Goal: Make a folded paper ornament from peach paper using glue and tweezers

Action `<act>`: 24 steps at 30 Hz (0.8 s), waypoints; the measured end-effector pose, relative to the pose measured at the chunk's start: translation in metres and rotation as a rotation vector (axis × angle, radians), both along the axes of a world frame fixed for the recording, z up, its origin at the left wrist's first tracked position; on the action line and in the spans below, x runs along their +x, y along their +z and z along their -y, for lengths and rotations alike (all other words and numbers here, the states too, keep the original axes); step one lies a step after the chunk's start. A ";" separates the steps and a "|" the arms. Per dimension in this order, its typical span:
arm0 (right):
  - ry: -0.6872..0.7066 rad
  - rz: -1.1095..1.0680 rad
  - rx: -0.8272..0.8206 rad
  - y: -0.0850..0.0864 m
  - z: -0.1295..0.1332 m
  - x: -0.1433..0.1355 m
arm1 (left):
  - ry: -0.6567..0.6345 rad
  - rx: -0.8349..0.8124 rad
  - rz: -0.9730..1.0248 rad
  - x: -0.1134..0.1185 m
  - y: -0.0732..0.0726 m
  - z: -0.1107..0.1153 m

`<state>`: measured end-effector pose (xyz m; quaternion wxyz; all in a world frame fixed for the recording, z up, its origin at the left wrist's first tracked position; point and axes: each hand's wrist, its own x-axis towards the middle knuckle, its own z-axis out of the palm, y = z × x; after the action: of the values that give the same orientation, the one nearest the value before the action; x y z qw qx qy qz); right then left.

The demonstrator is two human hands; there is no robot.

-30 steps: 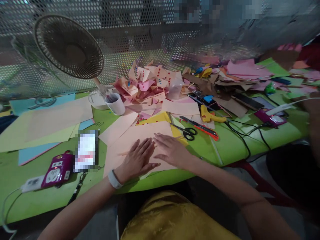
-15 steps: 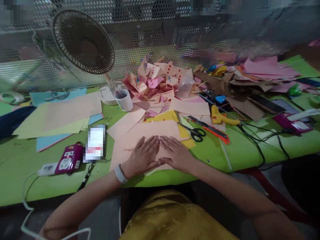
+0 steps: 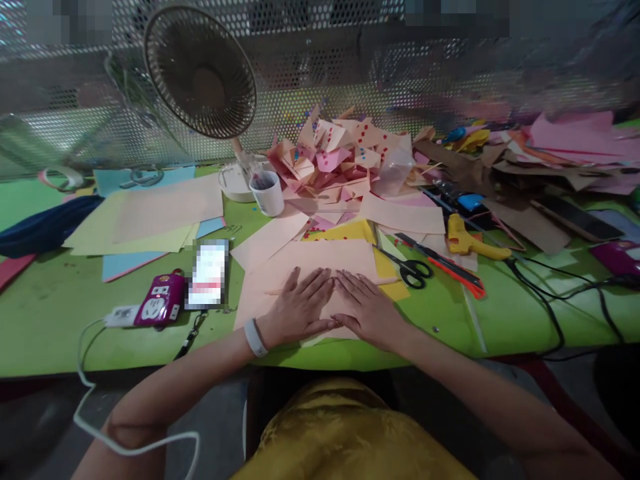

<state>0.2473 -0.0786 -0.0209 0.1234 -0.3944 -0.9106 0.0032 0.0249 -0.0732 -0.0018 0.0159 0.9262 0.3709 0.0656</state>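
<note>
My left hand (image 3: pixel 301 308) and my right hand (image 3: pixel 369 311) lie flat, side by side, on a peach paper sheet (image 3: pixel 340 252). Their fingers are stretched out, and the thumbs meet or nearly meet near the table's front edge. Beneath both hands runs a thin peach strip or roll of paper (image 3: pixel 273 292), whose ends show on either side; the middle is hidden. Black-handled scissors (image 3: pixel 416 273) rest to the right of my right hand, their blades over yellow paper (image 3: pixel 399 291). Beyond the scissors is an orange-and-black cutter knife (image 3: pixel 445 265).
A yellow glue gun (image 3: pixel 473 243) with black cables lies at right. Paper scraps (image 3: pixel 345 160) heap up at the back, near a white cup (image 3: pixel 269 195) and a fan (image 3: pixel 203 73). At left are stacked sheets (image 3: pixel 150 213), a phone (image 3: pixel 207 275) and a purple power socket (image 3: pixel 161 300).
The whole view has swung left, so the table's things appear farther right. Both hands remain flat on the peach sheet, with hardly any visible movement over it.
</note>
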 end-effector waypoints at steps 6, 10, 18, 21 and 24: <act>-0.008 -0.012 -0.034 0.003 0.000 -0.001 | 0.021 0.007 0.049 0.002 0.002 0.002; -0.014 -0.020 -0.056 0.005 0.000 -0.001 | 0.029 -0.010 0.046 0.003 0.004 0.001; -0.008 -0.018 -0.052 0.008 0.000 0.000 | 0.055 -0.059 0.000 0.006 0.010 -0.001; -0.004 -0.018 -0.048 0.009 0.000 0.000 | 0.058 -0.034 -0.008 0.007 0.010 -0.001; -0.002 -0.028 -0.047 0.009 -0.001 0.000 | 0.052 -0.010 -0.001 0.008 0.009 -0.001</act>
<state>0.2475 -0.0781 -0.0118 0.1268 -0.3981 -0.9080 0.0299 0.0326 -0.0727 0.0068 0.0189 0.9162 0.3952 0.0637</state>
